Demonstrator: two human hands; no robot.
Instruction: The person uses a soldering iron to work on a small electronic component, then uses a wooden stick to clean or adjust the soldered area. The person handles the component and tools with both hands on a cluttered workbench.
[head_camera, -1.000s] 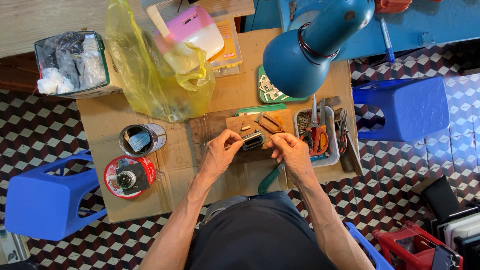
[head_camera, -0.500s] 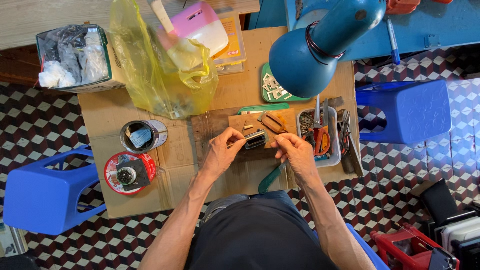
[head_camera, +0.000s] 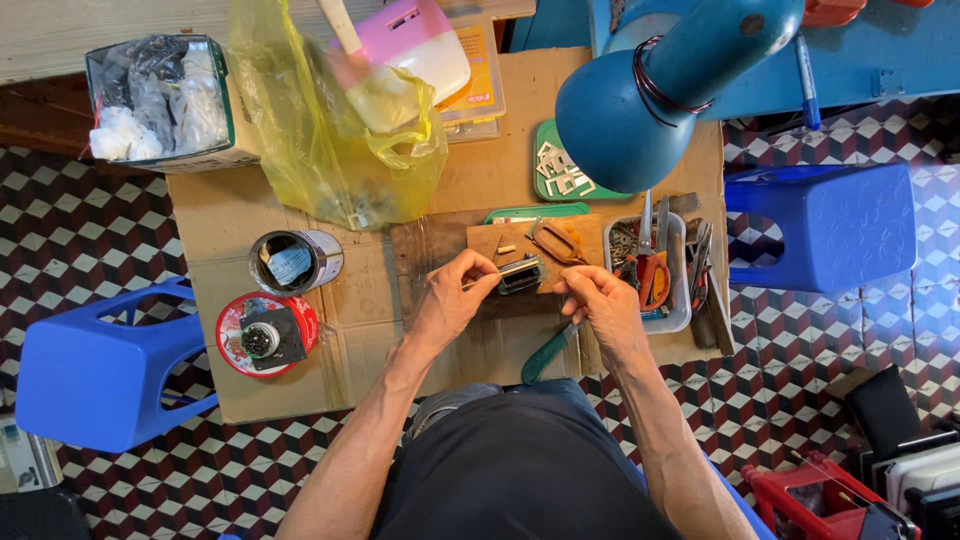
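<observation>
Checkered tile floor, two blue stools (head_camera: 100, 370); cardboard-topped worktable (head_camera: 390, 330). Blue lamp head (head_camera: 650, 95) overhead. Yellow plastic bag (head_camera: 330, 140); open tin (head_camera: 295, 262); tray of pliers (head_camera: 655, 270). Small dark metal part (head_camera: 522, 274) on a wooden block at table centre. Left hand (head_camera: 455, 300) pinched on a thin tool touching it; right hand (head_camera: 600, 300) curled, contents unclear. Step judged: fine fitting work, calling for a steadied part.

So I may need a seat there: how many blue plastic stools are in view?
2. One blue stool stands on the tiled floor left of the cardboard-covered table; the other blue stool stands to its right, beside the tool tray. More may be out of frame.
</observation>
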